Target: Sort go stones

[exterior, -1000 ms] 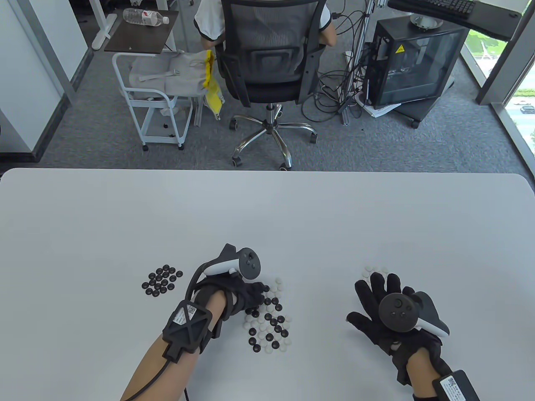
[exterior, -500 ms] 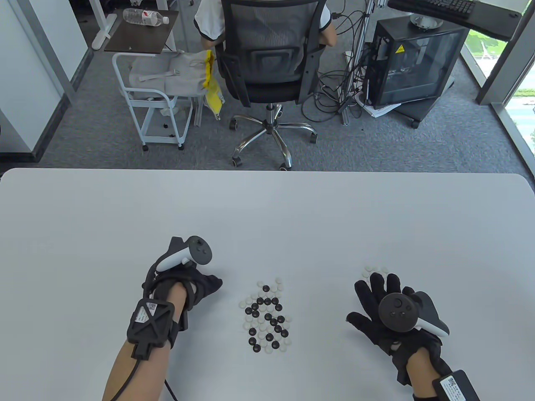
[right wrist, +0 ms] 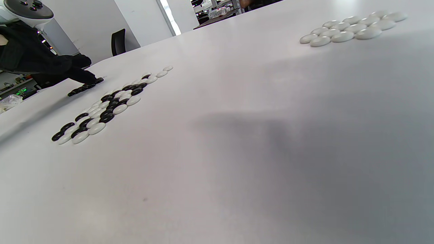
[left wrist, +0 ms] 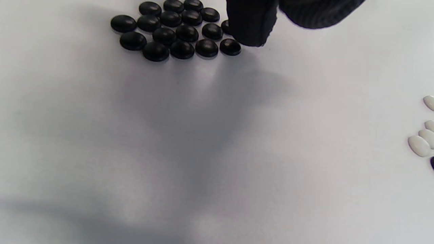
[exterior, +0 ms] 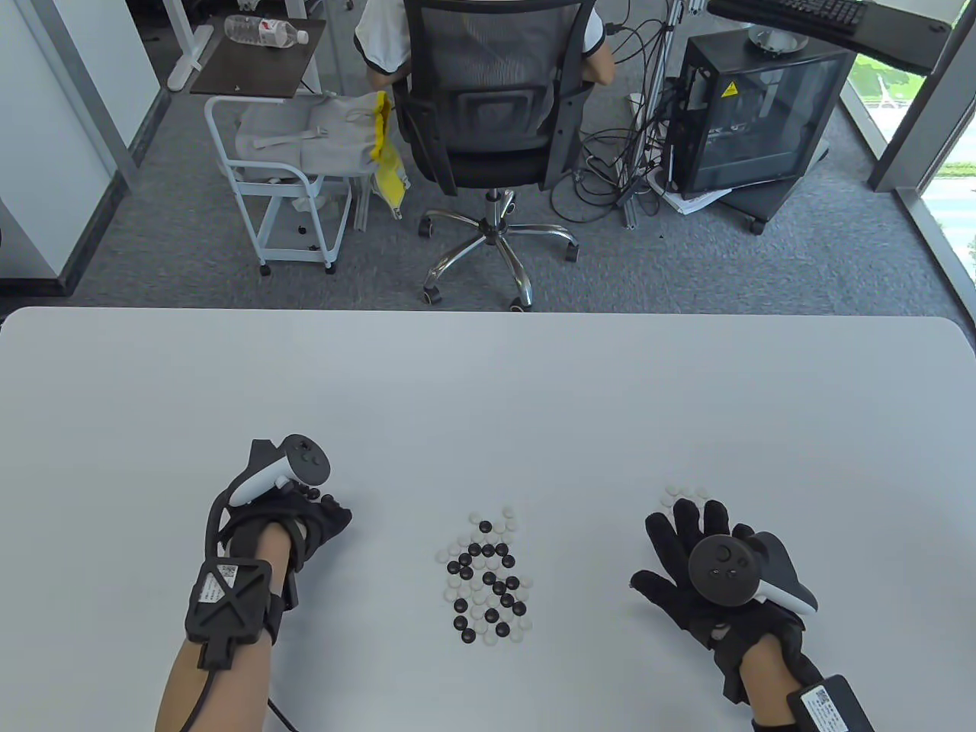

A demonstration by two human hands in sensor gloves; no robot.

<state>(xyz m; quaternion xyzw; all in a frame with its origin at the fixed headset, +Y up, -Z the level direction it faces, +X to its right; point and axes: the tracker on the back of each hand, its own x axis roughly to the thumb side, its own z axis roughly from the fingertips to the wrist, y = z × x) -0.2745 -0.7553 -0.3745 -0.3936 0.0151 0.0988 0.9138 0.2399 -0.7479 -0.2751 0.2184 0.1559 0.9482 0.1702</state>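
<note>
The left hand (exterior: 297, 522) sits in the lower left of the table view, over the black pile (left wrist: 176, 28). In the left wrist view its fingertips (left wrist: 251, 27) reach the right edge of that pile, at the top of the frame, right at one of the black stones; whether the hand grips a stone or is loose cannot be told.

The right hand (exterior: 698, 568) lies in the lower right of the table view, fingers spread flat and apart on the worktop (exterior: 488, 396), gripping nothing. Just above its fingertips, a small white pile (exterior: 684, 494) peeks out; in the right wrist view it lies at the upper right (right wrist: 352, 28).

The mixed pile (exterior: 488, 579) of black and white stones is at lower centre, between the two hands and apart from both.

Writing: each wrist carries a black pad with a white label bearing a QR-like code, on the left (exterior: 226, 592) and on the right (exterior: 823, 698); the print is too small to read. Behind the worktop, a computer case (exterior: 751, 122) at the upper right bears a yellow triangular warning sticker (exterior: 730, 89). A water bottle (exterior: 263, 30) at the upper left has a red-and-white label, unreadable.
</note>
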